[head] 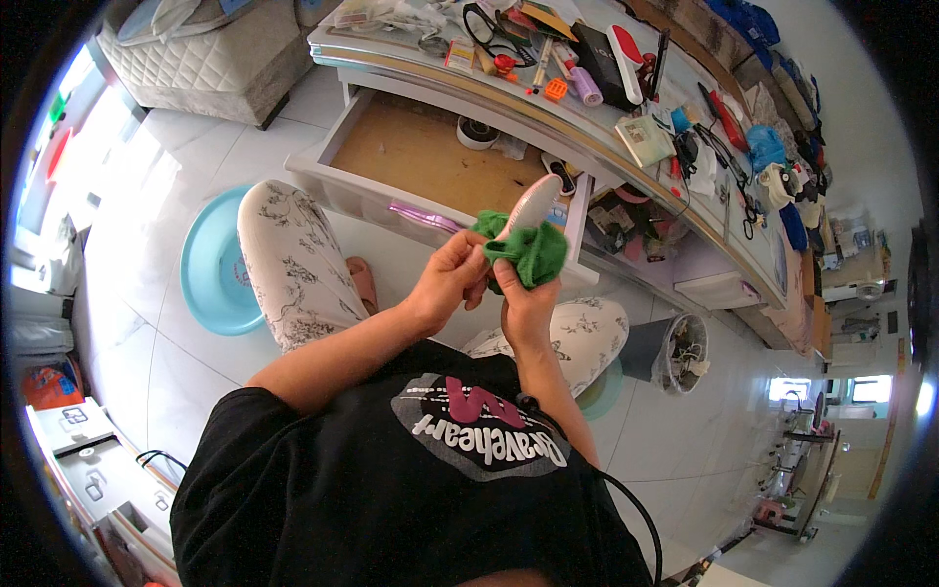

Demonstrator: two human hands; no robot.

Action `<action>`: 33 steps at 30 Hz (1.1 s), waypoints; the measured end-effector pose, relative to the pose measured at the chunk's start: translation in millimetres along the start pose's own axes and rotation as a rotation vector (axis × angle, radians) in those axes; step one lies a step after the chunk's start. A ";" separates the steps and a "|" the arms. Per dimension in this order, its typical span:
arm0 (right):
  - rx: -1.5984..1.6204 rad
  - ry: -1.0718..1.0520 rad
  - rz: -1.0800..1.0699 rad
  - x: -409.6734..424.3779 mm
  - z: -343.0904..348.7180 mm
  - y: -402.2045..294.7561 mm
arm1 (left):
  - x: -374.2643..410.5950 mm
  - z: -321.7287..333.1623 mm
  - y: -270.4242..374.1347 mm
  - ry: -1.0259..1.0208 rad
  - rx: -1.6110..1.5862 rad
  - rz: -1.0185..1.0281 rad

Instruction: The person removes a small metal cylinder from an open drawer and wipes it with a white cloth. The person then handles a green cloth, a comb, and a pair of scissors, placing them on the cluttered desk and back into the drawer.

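My left hand (449, 277) pinches the near end of a pale pink hairbrush or comb-like object (534, 205), whose exact kind I cannot tell. Bunched green cloth (541, 253) surrounds its lower part, and my right hand (527, 293) grips this cloth from the right, thumb on top. Both hands are close together above the front edge of an open drawer (418, 158). Inside that drawer lie a white roll-like item (477, 133) and a small white device (559, 173) with a dark face.
Above the drawer, a cluttered tabletop (455, 81) holds a black box (603, 66), scissors (750, 216) and a purple bottle (585, 86). A blue basin (213, 264) stands on the floor at left, a lined bin (660, 352) at right. A purple handle (425, 218) projects from the drawer front.
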State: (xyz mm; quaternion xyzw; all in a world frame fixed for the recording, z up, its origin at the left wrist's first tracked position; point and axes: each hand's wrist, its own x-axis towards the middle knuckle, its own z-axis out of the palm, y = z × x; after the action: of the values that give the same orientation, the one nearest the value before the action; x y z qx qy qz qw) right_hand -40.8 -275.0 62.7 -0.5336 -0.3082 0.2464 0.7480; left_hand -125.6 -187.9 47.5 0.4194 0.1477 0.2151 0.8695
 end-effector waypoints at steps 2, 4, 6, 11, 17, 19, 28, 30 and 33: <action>0.134 0.039 0.113 2.8 5.0 -4.4 | -2.1 -0.1 -4.9 -0.044 0.145 0.049; 0.143 0.089 0.160 2.9 4.9 -1.7 | -1.4 -2.2 -7.8 -0.018 0.379 0.040; 0.052 0.131 0.102 5.6 -0.5 9.5 | -6.0 1.8 -2.4 0.014 0.619 0.117; 0.104 0.227 0.095 11.2 -10.8 18.6 | -6.6 0.6 20.5 0.097 1.152 0.535; -0.263 -0.046 0.192 2.6 -8.6 15.5 | 11.2 -9.8 27.6 0.168 0.676 0.213; -0.180 -0.014 0.296 3.2 -2.7 8.7 | 7.5 -8.5 25.9 0.174 0.628 0.118; 0.131 -0.156 0.463 1.5 4.5 5.9 | 9.6 -6.4 25.4 0.282 0.072 0.084; 0.039 -0.139 0.468 2.8 4.9 4.4 | 8.5 -11.6 25.0 0.301 0.081 0.111; -0.058 -0.100 0.493 6.9 10.1 -0.9 | 10.9 -19.8 27.4 0.279 0.040 0.121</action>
State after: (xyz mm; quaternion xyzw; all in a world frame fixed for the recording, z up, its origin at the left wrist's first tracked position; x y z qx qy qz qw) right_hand -43.4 -263.9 67.4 -0.6009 -0.2125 0.4385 0.6336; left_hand -131.7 -154.1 56.5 0.4109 0.2459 0.3203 0.8174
